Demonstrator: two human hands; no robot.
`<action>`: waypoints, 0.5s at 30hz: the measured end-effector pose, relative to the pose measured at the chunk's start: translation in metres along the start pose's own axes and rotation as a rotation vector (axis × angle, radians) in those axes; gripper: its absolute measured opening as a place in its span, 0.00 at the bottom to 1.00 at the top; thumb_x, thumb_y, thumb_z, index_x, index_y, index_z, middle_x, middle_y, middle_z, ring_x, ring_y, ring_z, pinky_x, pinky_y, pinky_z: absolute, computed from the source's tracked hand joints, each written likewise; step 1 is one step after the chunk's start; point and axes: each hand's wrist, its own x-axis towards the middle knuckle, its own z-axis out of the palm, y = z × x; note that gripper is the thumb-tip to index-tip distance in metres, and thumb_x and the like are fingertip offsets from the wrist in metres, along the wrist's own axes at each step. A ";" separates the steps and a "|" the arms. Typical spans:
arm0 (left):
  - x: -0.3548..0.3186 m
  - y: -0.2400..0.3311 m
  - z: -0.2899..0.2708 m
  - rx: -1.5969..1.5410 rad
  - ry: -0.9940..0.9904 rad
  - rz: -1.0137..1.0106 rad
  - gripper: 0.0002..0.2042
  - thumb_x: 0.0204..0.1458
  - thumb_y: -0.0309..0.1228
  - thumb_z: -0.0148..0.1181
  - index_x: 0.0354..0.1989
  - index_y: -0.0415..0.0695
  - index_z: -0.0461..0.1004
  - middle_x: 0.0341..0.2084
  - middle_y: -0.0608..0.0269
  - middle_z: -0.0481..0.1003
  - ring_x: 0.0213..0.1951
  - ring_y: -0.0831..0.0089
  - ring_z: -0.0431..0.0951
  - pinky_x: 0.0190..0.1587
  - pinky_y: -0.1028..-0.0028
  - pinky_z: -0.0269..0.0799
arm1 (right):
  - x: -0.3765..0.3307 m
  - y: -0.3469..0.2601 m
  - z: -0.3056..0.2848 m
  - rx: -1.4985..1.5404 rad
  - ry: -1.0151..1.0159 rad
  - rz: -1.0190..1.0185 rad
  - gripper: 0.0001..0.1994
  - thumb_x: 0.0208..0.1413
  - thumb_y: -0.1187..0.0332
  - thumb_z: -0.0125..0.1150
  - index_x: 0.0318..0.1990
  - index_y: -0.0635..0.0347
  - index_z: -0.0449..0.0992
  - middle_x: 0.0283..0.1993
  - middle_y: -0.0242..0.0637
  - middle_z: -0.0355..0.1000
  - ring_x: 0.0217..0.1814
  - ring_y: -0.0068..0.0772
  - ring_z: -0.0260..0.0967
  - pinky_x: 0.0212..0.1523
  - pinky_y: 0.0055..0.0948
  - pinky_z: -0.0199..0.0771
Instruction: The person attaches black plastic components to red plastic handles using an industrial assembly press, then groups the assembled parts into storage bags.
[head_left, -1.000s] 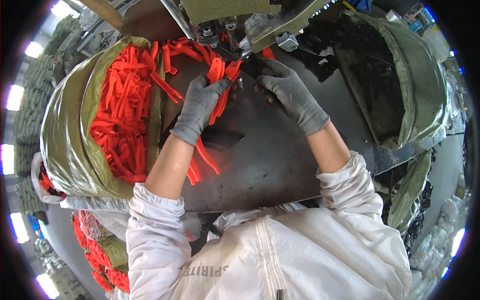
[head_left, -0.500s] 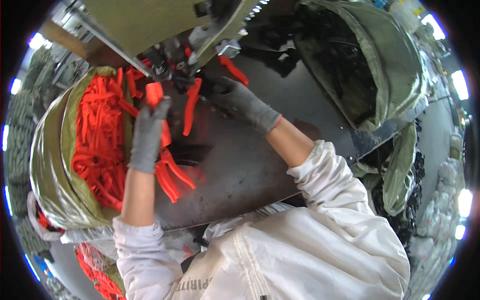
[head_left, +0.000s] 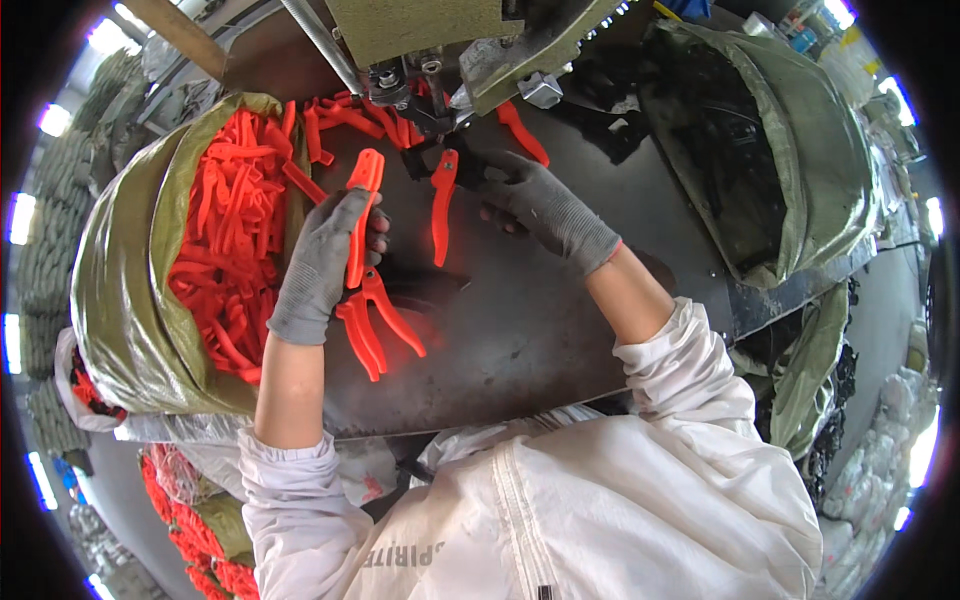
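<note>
My left hand (head_left: 325,255), in a grey glove, is closed around a curved red plastic handle (head_left: 366,200) with its wide end pointing up. My right hand (head_left: 545,205), also gloved, is closed on a black part (head_left: 466,165) under the machine head; its fingertips are partly hidden. A red handle (head_left: 441,215) hangs from that black part toward me. The metal machine head (head_left: 432,75) stands just beyond both hands. Below my left hand, more red handles (head_left: 385,320) lie on the dark metal table (head_left: 500,330).
An olive woven sack (head_left: 135,270) full of red handles (head_left: 235,230) stands at the left. At the right lies another sack (head_left: 820,170) with black parts (head_left: 715,160). Loose red handles (head_left: 340,112) lie behind the machine, and one single red handle (head_left: 522,133) sits right of it.
The whole view has shifted, so the machine sits higher and farther right. My left hand has tilted its red handle, now seen along its length. My right hand stays by the machine head.
</note>
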 end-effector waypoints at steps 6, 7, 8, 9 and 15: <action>-0.002 0.012 0.012 0.094 -0.081 -0.016 0.22 0.67 0.49 0.57 0.51 0.40 0.77 0.32 0.66 0.77 0.30 0.79 0.78 0.34 0.77 0.73 | 0.016 0.027 -0.003 0.077 -0.007 -0.001 0.30 0.65 0.69 0.60 0.75 0.55 0.62 0.33 0.31 0.74 0.24 0.15 0.66 0.24 0.20 0.67; -0.002 0.015 0.014 0.115 -0.129 -0.012 0.22 0.67 0.49 0.57 0.51 0.40 0.77 0.32 0.66 0.77 0.30 0.79 0.77 0.34 0.77 0.73 | 0.016 0.030 -0.003 0.079 -0.002 0.001 0.30 0.65 0.69 0.60 0.75 0.55 0.62 0.33 0.31 0.74 0.24 0.15 0.66 0.24 0.20 0.67; -0.002 0.017 0.017 0.132 -0.174 -0.006 0.21 0.67 0.49 0.57 0.50 0.40 0.77 0.32 0.67 0.77 0.30 0.79 0.77 0.34 0.78 0.73 | 0.014 0.027 0.000 0.109 0.004 0.010 0.30 0.66 0.69 0.60 0.75 0.54 0.62 0.33 0.31 0.74 0.24 0.15 0.67 0.24 0.20 0.68; 0.000 0.019 0.020 0.129 -0.176 -0.004 0.21 0.67 0.49 0.57 0.50 0.40 0.77 0.32 0.67 0.77 0.30 0.79 0.77 0.34 0.78 0.73 | 0.012 0.025 0.003 0.138 0.011 0.020 0.30 0.66 0.69 0.60 0.75 0.54 0.62 0.33 0.32 0.74 0.25 0.15 0.67 0.25 0.20 0.68; 0.005 0.020 0.039 -0.012 -0.326 0.025 0.21 0.69 0.47 0.56 0.52 0.39 0.77 0.32 0.65 0.78 0.32 0.77 0.80 0.36 0.76 0.76 | 0.007 0.019 0.020 0.279 -0.012 -0.182 0.29 0.64 0.72 0.60 0.72 0.59 0.64 0.38 0.35 0.78 0.35 0.22 0.76 0.33 0.24 0.77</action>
